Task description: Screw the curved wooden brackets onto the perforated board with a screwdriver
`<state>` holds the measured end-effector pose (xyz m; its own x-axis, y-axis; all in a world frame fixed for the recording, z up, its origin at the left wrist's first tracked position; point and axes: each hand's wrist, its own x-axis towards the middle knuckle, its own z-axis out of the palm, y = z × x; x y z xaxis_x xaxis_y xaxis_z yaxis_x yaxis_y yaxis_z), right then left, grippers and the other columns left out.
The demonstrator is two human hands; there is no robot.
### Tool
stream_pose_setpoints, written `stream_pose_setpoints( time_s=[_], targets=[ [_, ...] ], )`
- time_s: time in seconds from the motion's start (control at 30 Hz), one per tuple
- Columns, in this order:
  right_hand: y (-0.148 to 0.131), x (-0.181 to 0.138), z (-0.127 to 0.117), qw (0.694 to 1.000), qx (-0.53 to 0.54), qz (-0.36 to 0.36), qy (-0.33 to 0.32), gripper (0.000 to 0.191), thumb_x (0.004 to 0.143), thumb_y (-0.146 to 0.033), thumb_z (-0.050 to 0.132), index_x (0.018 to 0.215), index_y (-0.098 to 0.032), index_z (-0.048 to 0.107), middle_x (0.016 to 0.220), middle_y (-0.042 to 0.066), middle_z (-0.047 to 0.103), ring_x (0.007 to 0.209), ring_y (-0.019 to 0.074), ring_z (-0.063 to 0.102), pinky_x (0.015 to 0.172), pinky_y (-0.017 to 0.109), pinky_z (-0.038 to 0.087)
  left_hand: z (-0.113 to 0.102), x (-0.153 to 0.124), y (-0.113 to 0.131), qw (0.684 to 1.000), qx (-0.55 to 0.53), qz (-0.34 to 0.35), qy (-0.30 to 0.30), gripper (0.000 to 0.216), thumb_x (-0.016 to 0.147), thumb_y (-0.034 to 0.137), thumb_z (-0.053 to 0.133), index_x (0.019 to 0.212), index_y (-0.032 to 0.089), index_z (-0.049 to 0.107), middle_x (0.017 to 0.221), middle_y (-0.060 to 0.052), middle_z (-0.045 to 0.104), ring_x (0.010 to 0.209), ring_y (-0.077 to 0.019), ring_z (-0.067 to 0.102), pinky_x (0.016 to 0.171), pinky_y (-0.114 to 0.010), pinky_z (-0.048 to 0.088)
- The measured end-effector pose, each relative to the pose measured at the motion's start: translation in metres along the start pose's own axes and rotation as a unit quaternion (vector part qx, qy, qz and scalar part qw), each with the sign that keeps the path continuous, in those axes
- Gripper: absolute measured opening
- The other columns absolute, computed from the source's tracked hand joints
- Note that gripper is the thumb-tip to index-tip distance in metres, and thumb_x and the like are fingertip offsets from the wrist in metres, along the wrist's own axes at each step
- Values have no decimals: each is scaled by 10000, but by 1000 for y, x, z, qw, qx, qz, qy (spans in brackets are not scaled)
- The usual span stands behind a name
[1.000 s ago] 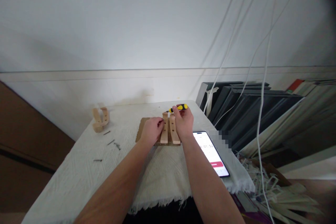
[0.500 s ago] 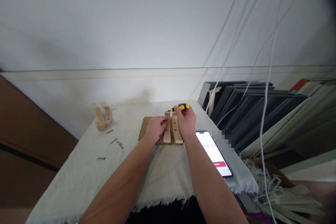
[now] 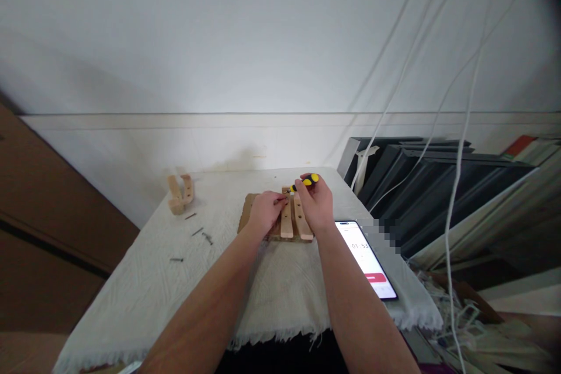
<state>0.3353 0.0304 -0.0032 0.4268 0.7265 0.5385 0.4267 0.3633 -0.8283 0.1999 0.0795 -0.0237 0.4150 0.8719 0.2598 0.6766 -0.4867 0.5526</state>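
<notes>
My right hand point(image 3: 316, 205) is wrapped round a yellow and black screwdriver point(image 3: 305, 182), its tip pointing left at the top of two upright wooden slats point(image 3: 293, 219). The slats stand on a brown wooden board point(image 3: 248, 214) on a white cloth point(image 3: 263, 286). My left hand point(image 3: 264, 212) rests on the board beside the slats, fingers pinched round a small dark screw point(image 3: 281, 200) at the screwdriver tip.
A U-shaped wooden part point(image 3: 180, 193) lies at the far left of the cloth, with several loose screws point(image 3: 199, 235) near it. A phone point(image 3: 367, 258) with a lit timer lies right of my forearm. Dark panels point(image 3: 442, 187), hanging white cables point(image 3: 456, 158) and scrap strips stand to the right.
The view has shifted, so everything sits slightly further right in the picture. My hands keep their grip at the slats; the phone timer has advanced.
</notes>
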Motion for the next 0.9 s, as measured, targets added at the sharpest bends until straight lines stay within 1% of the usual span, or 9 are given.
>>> stream_pose_setpoints(
  time_s=[0.2, 0.43, 0.67, 0.8, 0.9],
  targets=[
    [0, -1, 0, 1000, -1, -1, 7, 312, 829, -472, 574, 958, -189, 600, 832, 32, 649, 727, 179, 624, 704, 327, 498, -1, -1, 3, 1000, -8, -4, -1, 259, 888, 303, 545, 1005, 199, 752, 967, -76, 746, 847, -171, 657, 764, -256, 469],
    [-1, -2, -2, 1000, -15, 0, 20, 303, 835, -467, 559, 946, -189, 602, 802, 24, 642, 703, 177, 612, 690, 325, 490, -2, -1, 3, 1000, 7, 7, 7, 214, 861, 284, 584, 914, 187, 767, 945, -75, 741, 888, -177, 647, 799, -255, 463],
    [3, -1, -1, 999, -38, -19, -16, 338, 849, -487, 532, 996, -194, 615, 888, 56, 655, 785, 194, 614, 752, 353, 490, -4, -3, 6, 1000, 20, 5, -1, 213, 862, 269, 571, 896, 192, 768, 910, -71, 738, 839, -172, 640, 760, -256, 460],
    [4, -1, 1, 998, -47, -21, -32, 347, 846, -497, 539, 991, -191, 616, 907, 61, 650, 811, 200, 616, 769, 361, 490, -5, -6, 11, 999, 34, -6, 5, 222, 868, 276, 561, 898, 197, 766, 927, -77, 731, 852, -174, 632, 790, -263, 458],
    [3, -1, 0, 999, -40, -21, -29, 341, 852, -494, 538, 998, -194, 610, 899, 58, 651, 804, 196, 619, 764, 356, 490, -5, -9, 14, 999, 42, -11, 10, 244, 877, 289, 545, 915, 185, 762, 946, -89, 724, 863, -183, 629, 809, -272, 456]
  ],
)
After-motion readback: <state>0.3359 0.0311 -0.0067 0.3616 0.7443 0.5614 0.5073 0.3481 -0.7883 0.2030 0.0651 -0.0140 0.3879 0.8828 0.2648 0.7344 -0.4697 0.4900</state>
